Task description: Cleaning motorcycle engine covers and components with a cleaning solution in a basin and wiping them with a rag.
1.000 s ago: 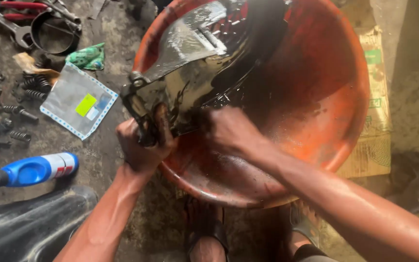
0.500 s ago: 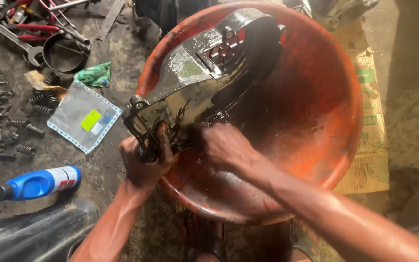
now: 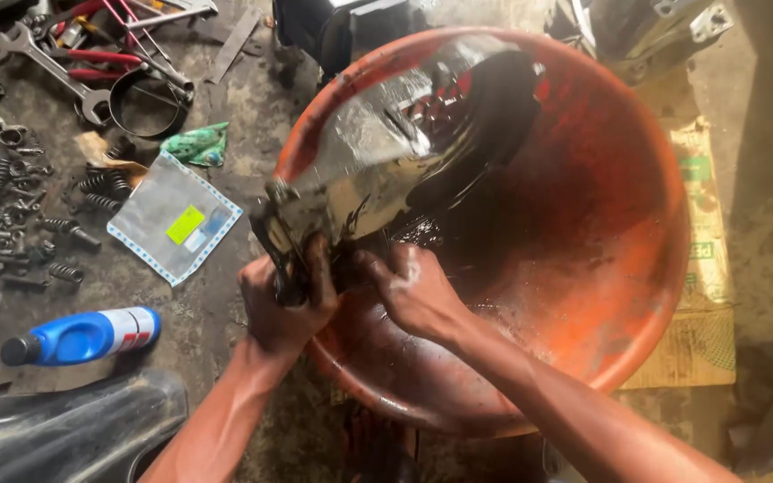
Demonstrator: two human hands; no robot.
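Gripping the oily metal engine casing [image 3: 378,170] in our left hand [image 3: 286,300] over the orange basin [image 3: 601,268], we've slid our right hand [image 3: 413,291] (fingers curled, rubbing) closer against its near end since a second ago.

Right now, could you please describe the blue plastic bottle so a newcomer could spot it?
Start at the big orange plastic basin and look left across the dirty floor. The blue plastic bottle lies on its side with a black cap and white label, the only blue item near the scattered metal springs.

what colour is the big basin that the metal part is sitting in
Orange-red, smeared with dark oil; the basin shows in the head view.
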